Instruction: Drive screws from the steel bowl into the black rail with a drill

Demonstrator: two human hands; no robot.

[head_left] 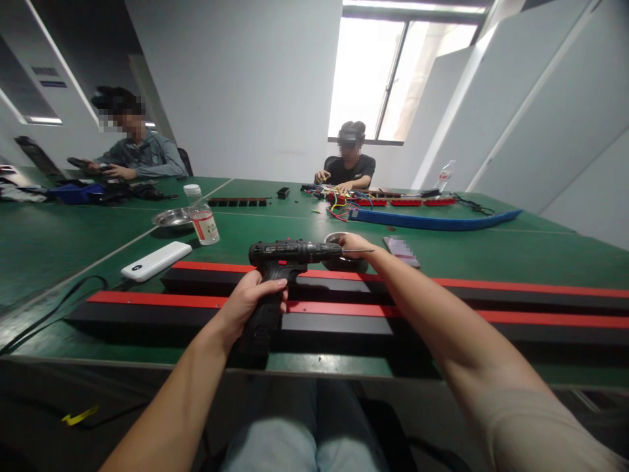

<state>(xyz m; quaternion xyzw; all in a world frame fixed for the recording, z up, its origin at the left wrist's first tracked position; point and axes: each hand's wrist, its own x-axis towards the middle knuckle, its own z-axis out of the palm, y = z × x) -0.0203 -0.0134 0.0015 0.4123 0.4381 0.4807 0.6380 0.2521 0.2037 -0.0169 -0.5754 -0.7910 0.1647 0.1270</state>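
My left hand [251,298] is wrapped round the grip of a black cordless drill [282,259], held level with its bit pointing right. My right hand [354,244] is at the drill's chuck, fingers pinched near the thin bit [358,250]; whether they hold anything small I cannot make out. Right behind that hand stands a small metal bowl [339,261]. Under both hands two long black-and-red bars [491,305] lie across the green table [59,242].
A white power bank [156,260], a clear bottle [203,219], a metal dish [171,217] and a phone [401,250] lie on the table. Far side: a long blue strip [437,221], coloured wires, red parts. Two other people sit at the back.
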